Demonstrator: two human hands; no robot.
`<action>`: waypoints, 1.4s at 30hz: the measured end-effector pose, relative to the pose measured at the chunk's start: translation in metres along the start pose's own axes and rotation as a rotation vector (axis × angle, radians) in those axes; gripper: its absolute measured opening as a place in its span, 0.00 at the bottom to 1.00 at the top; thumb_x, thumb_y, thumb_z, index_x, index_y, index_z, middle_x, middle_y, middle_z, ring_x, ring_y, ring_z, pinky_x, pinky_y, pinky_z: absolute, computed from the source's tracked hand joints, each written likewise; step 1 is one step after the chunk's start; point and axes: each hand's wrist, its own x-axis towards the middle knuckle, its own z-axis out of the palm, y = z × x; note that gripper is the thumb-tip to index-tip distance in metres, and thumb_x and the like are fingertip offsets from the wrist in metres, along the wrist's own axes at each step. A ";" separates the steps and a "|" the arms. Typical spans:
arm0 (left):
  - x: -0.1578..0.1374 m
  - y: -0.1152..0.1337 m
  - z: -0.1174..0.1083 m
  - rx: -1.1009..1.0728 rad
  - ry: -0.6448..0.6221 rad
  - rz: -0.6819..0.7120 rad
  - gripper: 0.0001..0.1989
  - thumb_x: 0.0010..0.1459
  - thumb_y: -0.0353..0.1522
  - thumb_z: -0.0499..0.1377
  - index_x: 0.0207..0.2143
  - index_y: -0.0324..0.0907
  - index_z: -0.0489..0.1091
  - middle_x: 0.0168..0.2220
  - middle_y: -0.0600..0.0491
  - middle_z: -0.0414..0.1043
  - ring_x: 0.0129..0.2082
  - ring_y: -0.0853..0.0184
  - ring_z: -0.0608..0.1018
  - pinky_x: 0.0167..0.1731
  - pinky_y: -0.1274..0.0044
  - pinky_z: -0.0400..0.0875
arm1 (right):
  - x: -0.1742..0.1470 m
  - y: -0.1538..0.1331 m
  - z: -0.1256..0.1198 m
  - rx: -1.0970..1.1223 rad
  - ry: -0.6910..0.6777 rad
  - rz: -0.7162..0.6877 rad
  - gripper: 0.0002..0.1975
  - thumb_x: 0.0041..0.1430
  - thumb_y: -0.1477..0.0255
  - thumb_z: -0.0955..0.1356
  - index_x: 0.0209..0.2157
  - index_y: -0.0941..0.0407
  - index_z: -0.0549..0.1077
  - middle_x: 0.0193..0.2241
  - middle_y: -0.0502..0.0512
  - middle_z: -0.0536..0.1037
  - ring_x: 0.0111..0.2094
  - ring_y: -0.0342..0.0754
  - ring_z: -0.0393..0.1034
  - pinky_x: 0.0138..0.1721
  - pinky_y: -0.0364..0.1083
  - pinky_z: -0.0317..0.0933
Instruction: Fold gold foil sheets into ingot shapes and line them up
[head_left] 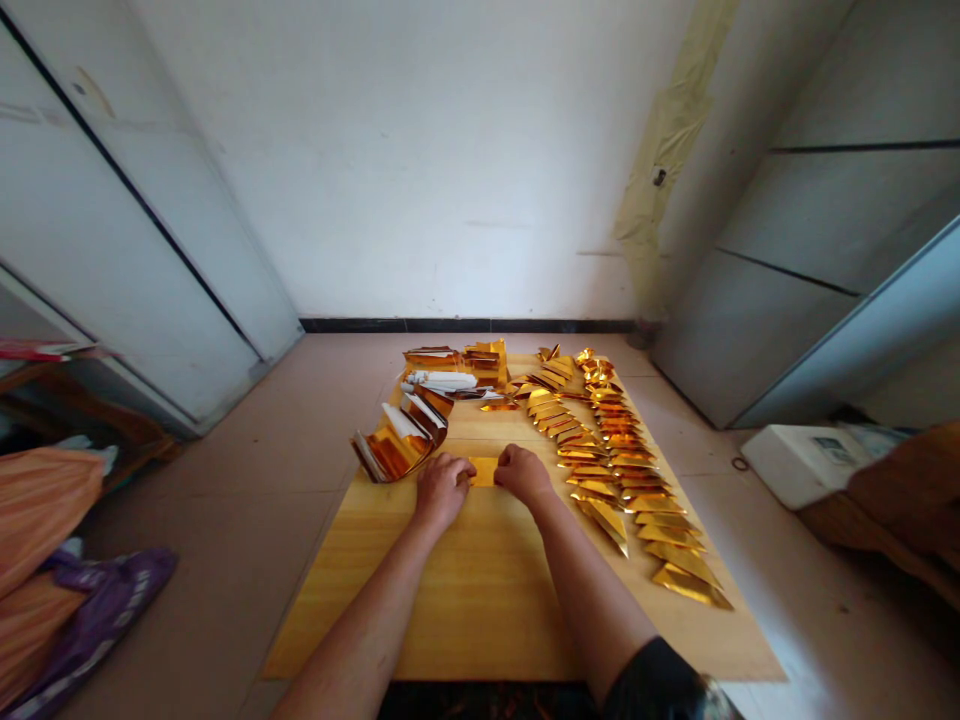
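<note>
A small sheet of gold foil paper lies on the wooden board between my two hands. My left hand grips its left edge, the fingers curled in. At the opposite edge, my right hand pinches the same sheet with bent fingers. Right of my hands, folded gold paper pieces overlap in two long rows that run toward me. To the left sits a curled stack of gold and white paper sheets, close to my left hand.
More paper bundles lie at the far edge of the wooden board. A white box stands on the right. Orange and purple bags are on the left. A white wall rises behind.
</note>
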 end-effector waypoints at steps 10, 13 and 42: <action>-0.004 0.007 -0.004 0.021 0.000 -0.029 0.09 0.52 0.27 0.57 0.34 0.46 0.74 0.39 0.53 0.72 0.44 0.64 0.71 0.45 0.72 0.61 | -0.001 -0.003 0.009 -0.072 0.073 0.000 0.10 0.51 0.75 0.65 0.36 0.53 0.72 0.35 0.54 0.78 0.36 0.46 0.72 0.31 0.41 0.56; -0.005 0.013 -0.007 0.058 -0.019 -0.031 0.07 0.50 0.31 0.60 0.34 0.47 0.73 0.38 0.53 0.71 0.44 0.62 0.70 0.44 0.71 0.60 | 0.000 0.002 0.009 -0.050 0.083 -0.053 0.10 0.51 0.76 0.64 0.35 0.53 0.73 0.35 0.54 0.77 0.36 0.46 0.71 0.31 0.41 0.56; -0.032 0.012 0.002 0.007 0.187 0.304 0.04 0.52 0.27 0.59 0.27 0.44 0.72 0.35 0.53 0.73 0.39 0.64 0.71 0.40 0.71 0.61 | -0.016 0.033 -0.001 -0.112 0.307 -0.235 0.07 0.51 0.75 0.66 0.31 0.53 0.76 0.32 0.52 0.77 0.38 0.47 0.67 0.36 0.41 0.54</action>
